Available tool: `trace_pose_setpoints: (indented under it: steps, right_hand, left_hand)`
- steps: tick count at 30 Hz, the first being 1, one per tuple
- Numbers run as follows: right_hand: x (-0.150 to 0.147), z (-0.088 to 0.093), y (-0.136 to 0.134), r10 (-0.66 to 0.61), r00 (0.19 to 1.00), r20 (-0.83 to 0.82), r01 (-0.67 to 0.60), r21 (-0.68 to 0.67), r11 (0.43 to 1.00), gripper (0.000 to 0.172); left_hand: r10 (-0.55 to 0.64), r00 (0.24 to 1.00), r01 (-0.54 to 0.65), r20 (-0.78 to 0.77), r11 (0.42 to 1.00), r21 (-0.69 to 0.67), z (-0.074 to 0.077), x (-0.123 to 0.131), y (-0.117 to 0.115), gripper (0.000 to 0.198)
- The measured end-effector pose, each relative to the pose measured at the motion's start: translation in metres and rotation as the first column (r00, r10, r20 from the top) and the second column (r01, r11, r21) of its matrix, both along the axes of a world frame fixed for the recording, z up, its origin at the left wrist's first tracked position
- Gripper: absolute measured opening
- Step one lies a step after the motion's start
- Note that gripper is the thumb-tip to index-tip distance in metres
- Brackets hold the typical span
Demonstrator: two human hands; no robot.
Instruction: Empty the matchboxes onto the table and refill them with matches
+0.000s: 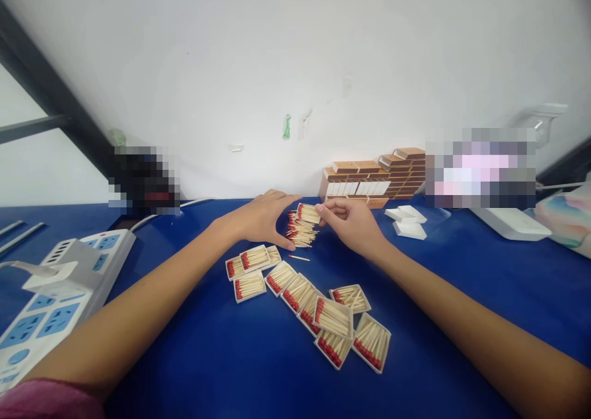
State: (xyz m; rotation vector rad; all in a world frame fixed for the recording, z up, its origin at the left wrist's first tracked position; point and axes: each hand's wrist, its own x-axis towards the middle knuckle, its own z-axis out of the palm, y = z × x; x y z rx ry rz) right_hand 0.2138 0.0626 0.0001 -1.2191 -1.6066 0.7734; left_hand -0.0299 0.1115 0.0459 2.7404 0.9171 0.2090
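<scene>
A heap of loose red-tipped matches (302,233) lies on the blue table. My left hand (258,218) curves around the heap's left side, thumb and fingers spread apart. Over the back of the heap, my right hand (348,221) pinches the right end of a matchbox tray (308,213) filled with matches. One single match (299,258) lies in front of the heap. Nearer to me are several filled trays, some overlapping: a group with a front tray (249,285) at the left, and a row with a topmost tray (333,316) toward the right.
Stacked matchboxes (401,173) stand against the white wall (295,68). Several white trays (409,229) lie right of my right hand. A power strip (92,283) with a plugged-in white adapter sits at the left. A white block-shaped object (512,223) rests at the far right.
</scene>
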Motion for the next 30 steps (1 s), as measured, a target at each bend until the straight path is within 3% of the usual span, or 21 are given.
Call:
trace_pose_setpoints:
  steps: [6,13,22,26,30]
  right_hand:
    - [0.001,0.001,0.002,-0.012,1.0,0.024,0.011,0.019,1.0,0.043]
    - [0.0,-0.004,0.009,-0.03,0.995,0.099,0.023,0.074,0.997,0.04]
    - [0.002,-0.003,0.005,-0.135,0.941,0.311,0.058,0.245,0.968,0.026]
    - [0.001,-0.005,0.0,-0.15,0.925,0.349,0.023,0.343,0.939,0.027]
    - [0.002,-0.011,-0.002,-0.14,0.901,0.41,-0.034,0.39,0.92,0.029]
  left_hand:
    - [0.018,1.0,-0.018,-0.008,0.999,-0.046,-0.001,0.001,-0.001,0.113]
    - [-0.054,0.996,0.062,0.078,0.992,-0.114,-0.004,0.003,-0.001,0.095]
    - [0.011,0.999,-0.007,0.039,0.993,-0.122,-0.008,0.001,0.001,0.117]
    - [0.032,0.999,-0.031,0.012,0.992,-0.118,-0.009,0.001,0.001,0.127]
    - [0.025,0.999,-0.022,0.022,0.99,-0.137,-0.008,0.001,-0.001,0.124]
